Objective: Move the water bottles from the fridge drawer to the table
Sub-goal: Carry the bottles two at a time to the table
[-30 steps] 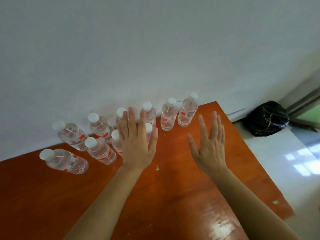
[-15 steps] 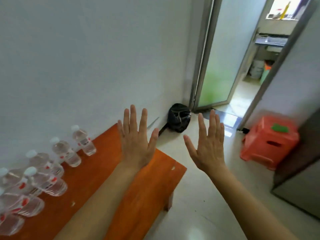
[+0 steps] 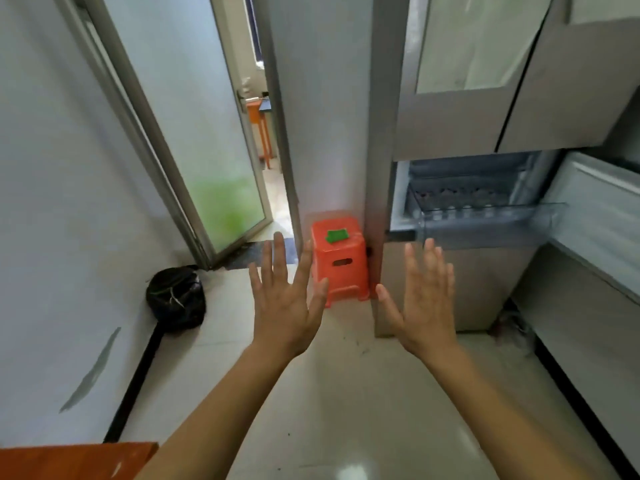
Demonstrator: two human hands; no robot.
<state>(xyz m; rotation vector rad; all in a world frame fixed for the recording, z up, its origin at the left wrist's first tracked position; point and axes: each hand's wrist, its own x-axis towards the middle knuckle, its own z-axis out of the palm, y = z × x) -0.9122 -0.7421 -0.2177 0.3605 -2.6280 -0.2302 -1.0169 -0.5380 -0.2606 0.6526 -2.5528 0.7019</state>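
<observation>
My left hand point(image 3: 285, 299) and my right hand point(image 3: 424, 303) are raised in front of me with fingers spread, both holding nothing. Beyond my right hand stands the grey fridge point(image 3: 460, 126) with its lower door point(image 3: 599, 220) swung open to the right. Inside it a clear plastic fridge drawer point(image 3: 485, 220) is pulled out; small white bottle caps show in a row behind its front wall. A corner of the orange table point(image 3: 76, 460) shows at the bottom left. The bottles on the table are out of view.
An orange plastic stool point(image 3: 341, 261) with a green scrap on top stands on the floor left of the fridge. A black bag point(image 3: 176, 299) lies against the left wall. A glass door point(image 3: 194, 133) stands open onto another room. Pale floor tiles lie between me and the fridge.
The view has swung right from the table with its bottles to the fridge. Both hands stay open and empty in front of me throughout.
</observation>
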